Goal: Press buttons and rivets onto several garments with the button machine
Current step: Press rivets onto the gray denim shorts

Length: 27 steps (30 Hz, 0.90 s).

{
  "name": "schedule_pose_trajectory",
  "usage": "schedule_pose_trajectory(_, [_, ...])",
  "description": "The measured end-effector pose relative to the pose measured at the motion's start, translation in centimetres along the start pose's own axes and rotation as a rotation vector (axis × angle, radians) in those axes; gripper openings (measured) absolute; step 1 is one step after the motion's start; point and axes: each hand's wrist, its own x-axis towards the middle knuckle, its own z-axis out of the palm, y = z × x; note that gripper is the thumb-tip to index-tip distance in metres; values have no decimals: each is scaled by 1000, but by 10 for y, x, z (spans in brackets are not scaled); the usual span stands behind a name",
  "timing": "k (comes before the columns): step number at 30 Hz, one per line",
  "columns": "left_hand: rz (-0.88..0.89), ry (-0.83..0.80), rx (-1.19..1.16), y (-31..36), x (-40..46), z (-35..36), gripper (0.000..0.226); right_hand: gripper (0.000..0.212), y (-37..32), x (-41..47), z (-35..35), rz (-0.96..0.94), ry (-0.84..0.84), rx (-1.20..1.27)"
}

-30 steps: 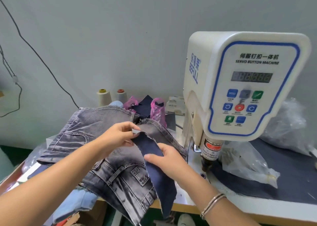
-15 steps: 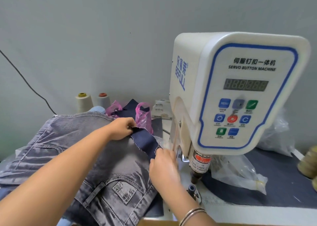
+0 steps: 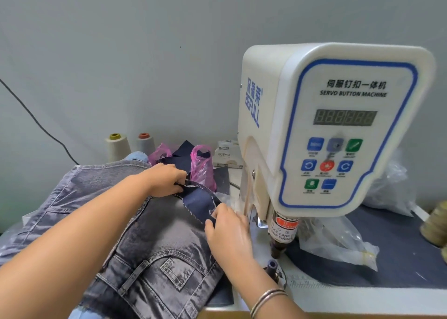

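Both hands pinch a dark navy flap: left hand at its far end, right hand at its near end, atop the grey jeans on the surface. Nothing lies under the button machine head yet, so pressing seems ahead. Readable: "SERVO BUTTON MACHINE", "BEFULL".

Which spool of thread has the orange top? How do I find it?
Start at the big white button machine and look left along the wall. Two pale spools stand together; the thread spool nearer the machine has the orange top, while its neighbour has a yellow one.
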Motion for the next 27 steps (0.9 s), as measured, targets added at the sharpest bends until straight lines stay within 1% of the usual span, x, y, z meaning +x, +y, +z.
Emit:
schedule_pose_trajectory(1, [15,31,0,-2,-3,-3,14,19,0,-2,-3,8,2,52])
schedule_pose_trajectory(3, [28,111,-38,-9,-13,-15,12,21,2,-8,-9,34,-22,118])
schedule_pose_trajectory(4, [25,142,-92,-14,-20,-23,11,22,2,-12,-13,31,-44,114])
schedule_pose_trajectory(6, [60,178,-190,-25,-40,-42,14,15,0,-23,-23,-8,-88,53])
schedule_pose_trajectory(7, [98,176,-185,-29,-52,-50,15,18,-1,-29,-29,-48,-86,14])
schedule_pose_trajectory(9, [184,156,-44,-35,-75,-61,11,27,-6,-45,-44,-165,-31,-39])
schedule_pose_trajectory(10, [229,174,14,-37,-88,-66,7,30,-10,-54,-52,-253,23,-22])
schedule_pose_trajectory(12, [297,262,16,-38,-114,-75,6,34,-15,-72,-69,-426,166,28])
schedule_pose_trajectory(13, [319,298,-3,-37,-126,-81,6,33,-14,-78,-77,-472,209,45])
schedule_pose_trajectory(14, [341,323,-8,-34,-137,-86,7,32,-12,-85,-87,-462,171,94])
schedule_pose_trajectory(15, [361,341,-17,-30,-145,-91,7,31,-10,-90,-96,-401,76,185])
schedule_pose_trajectory(16, [370,344,-47,-24,-152,-94,7,29,-6,-94,-104,-319,-64,302])
schedule_pose_trajectory(17, [372,338,-91,-19,-157,-95,7,25,1,-98,-109,-245,-150,396])
schedule_pose_trajectory(19, [363,319,-184,-5,-162,-93,9,18,18,-104,-117,-145,-171,506])
schedule_pose_trajectory(21, [321,269,-272,11,-160,-88,4,19,36,-108,-119,-86,-176,553])
schedule_pose_trajectory(24, [274,196,-400,35,-144,-73,16,17,59,-109,-119,-13,-189,599])
schedule_pose_trajectory(26, [239,152,-432,49,-133,-58,24,28,74,-109,-118,35,-231,616])
schedule_pose_trajectory(27, [230,142,-443,54,-128,-48,24,26,83,-109,-116,65,-254,619])
